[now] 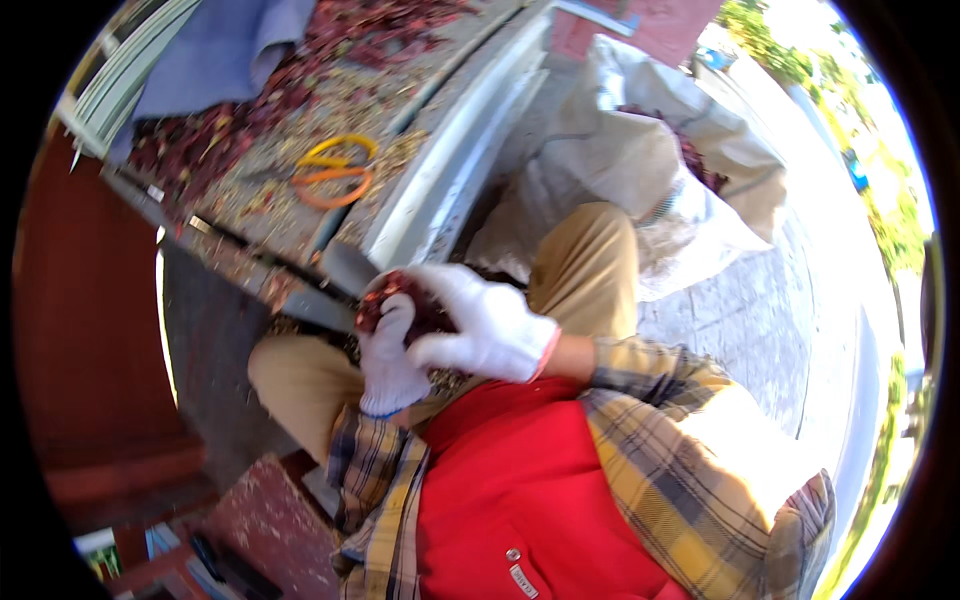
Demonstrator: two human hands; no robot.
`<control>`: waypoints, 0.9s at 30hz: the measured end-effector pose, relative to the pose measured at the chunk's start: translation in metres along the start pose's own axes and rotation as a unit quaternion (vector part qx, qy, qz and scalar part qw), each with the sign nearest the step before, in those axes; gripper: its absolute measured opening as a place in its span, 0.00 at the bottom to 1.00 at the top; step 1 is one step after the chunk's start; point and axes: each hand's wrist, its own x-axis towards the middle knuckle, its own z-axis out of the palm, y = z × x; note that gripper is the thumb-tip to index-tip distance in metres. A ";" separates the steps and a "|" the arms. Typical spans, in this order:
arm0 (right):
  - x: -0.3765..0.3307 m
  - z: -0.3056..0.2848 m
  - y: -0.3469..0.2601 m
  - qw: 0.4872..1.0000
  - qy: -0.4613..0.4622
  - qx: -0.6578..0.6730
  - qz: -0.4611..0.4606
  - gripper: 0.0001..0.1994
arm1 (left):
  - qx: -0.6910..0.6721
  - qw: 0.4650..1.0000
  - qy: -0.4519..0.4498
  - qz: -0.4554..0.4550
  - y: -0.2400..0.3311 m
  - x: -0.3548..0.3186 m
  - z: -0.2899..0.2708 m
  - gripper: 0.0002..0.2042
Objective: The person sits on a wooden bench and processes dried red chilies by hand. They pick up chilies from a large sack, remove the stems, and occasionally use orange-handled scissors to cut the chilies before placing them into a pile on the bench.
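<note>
A clump of dark red dried pods [405,305] sits right in the middle, pressed between 2 white-gloved hands just above the person's lap. The left hand [388,360] cups it from below, fingers curled up around the near side. The right hand [480,325] closes over the top, fingers wrapped down on the clump, so both hands are shut on it and the pods only peek out between the gloves.

Directly behind the clump a dark flat blade [335,275] juts toward the hands, its edge just beside the gloves; whether it touches them I cannot tell. Beyond it lies a gritty work surface [270,190] strewn with seeds and flakes, with orange-and-yellow scissors [335,170] lying flat, well apart from the hands. More red pods [190,145] are heaped at the far left under a blue cloth [225,50].

A pale metal ledge [450,170] runs diagonally along the surface's right edge. Past it slumps a white sack [650,170], mouth open, with red pods inside. Right of the tan-trousered knee [585,260] there is paved ground [760,320], open out to the kerb.
</note>
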 end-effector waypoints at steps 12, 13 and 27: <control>-0.009 -0.005 0.019 0.995 0.024 -0.048 0.079 0.41 | 0.146 0.988 -0.050 -0.027 -0.015 0.004 0.037 0.20; -0.010 -0.005 0.022 0.996 0.021 -0.038 0.084 0.41 | 0.142 0.988 -0.056 -0.039 -0.016 0.006 0.040 0.22; -0.003 -0.047 0.068 0.939 0.139 0.305 0.076 0.39 | -0.007 0.986 -0.149 -0.077 -0.039 0.036 0.070 0.32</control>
